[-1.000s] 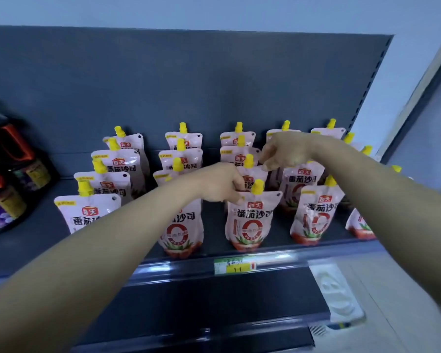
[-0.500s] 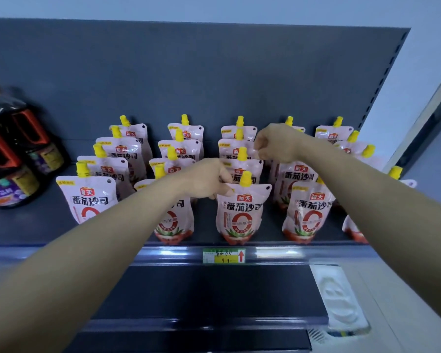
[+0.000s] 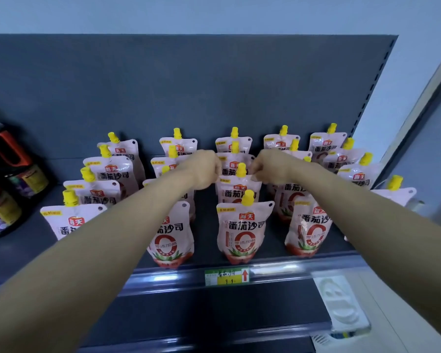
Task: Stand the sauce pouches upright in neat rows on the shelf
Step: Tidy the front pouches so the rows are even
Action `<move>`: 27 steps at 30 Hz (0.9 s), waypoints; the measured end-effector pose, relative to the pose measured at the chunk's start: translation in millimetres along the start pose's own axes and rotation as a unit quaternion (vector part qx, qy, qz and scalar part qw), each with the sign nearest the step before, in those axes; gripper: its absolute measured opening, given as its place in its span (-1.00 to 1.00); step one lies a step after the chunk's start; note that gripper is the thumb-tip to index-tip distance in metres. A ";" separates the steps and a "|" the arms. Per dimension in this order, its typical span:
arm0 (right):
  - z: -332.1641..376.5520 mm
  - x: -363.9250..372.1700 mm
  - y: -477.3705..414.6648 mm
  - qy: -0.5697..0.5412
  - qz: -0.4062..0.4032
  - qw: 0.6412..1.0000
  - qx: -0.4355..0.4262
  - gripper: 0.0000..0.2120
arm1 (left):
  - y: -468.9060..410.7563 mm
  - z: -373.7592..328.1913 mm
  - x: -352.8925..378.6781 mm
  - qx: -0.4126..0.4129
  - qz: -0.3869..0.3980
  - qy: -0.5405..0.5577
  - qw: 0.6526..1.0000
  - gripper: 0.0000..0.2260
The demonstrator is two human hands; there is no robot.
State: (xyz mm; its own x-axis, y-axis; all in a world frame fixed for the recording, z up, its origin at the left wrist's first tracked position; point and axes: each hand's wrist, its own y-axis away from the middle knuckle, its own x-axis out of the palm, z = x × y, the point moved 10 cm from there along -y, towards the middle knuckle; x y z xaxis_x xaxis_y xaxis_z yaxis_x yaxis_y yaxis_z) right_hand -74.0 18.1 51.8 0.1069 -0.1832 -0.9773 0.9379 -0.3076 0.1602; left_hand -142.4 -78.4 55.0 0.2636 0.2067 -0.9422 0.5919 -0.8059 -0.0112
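Your left hand (image 3: 206, 167) has shifted back to join your right hand (image 3: 270, 166), both now pinching the second pouch (image 3: 239, 190) at 12 o'clock, squaring the middle row.

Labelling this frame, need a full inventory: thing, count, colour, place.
sauce pouches: about twenty visible, some hidden, pink-white with yellow caps, upright in rows across the shelf.
dark bottles: at least two, dark with orange handles, far left of shelf.
shelf: one, dark grey, with back panel.
price tag: one, green-yellow with red arrow, on front rail.
left hand: grip at the top left corner of the second pouch in the middle row.
right hand: grip at that pouch's top right corner.
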 end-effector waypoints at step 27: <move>-17.4 -24.1 -81.7 0.017 -0.021 1.000 0.015 -0.76 | -72.4 31.5 -17.9 -0.038 -0.025 -0.022 0.999 -0.81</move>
State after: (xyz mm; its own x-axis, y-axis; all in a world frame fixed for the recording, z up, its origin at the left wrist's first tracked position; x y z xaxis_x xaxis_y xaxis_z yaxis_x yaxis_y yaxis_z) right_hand -147.5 63.9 59.8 0.0798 -0.1386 -0.9871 0.9318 -0.3415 0.1233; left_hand -214.0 -41.3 62.1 0.1996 0.2210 -0.9546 0.6605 -0.7500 -0.0355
